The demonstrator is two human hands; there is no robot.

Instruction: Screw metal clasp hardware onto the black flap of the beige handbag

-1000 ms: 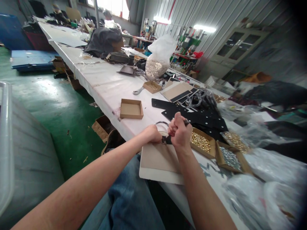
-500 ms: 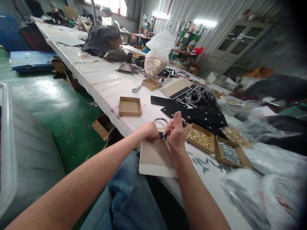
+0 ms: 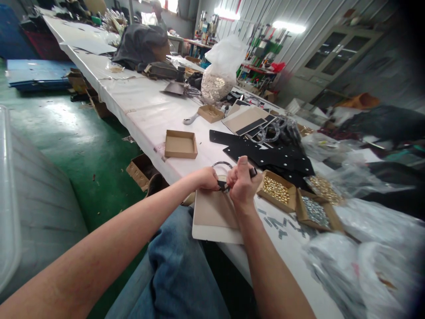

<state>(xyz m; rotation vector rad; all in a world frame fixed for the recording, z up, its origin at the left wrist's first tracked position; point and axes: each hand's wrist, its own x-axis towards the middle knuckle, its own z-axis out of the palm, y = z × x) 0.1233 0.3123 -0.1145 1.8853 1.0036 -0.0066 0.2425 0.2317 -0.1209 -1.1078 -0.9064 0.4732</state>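
Head view: our left hand [image 3: 206, 178] pinches a small black strap piece [image 3: 222, 184] over the beige board [image 3: 212, 212]. Our right hand [image 3: 243, 182] is fisted round a dark-handled tool [image 3: 254, 172]. The strap looks light and floppy, so we'd grip it close beside the tool tip.

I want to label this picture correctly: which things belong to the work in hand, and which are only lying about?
In use: left hand, pinching a small black piece; right hand, fisted around a dark tool; the board beneath them.
Lying about: empty cardboard box; bag of metal parts; black punched panels; grey bundle.
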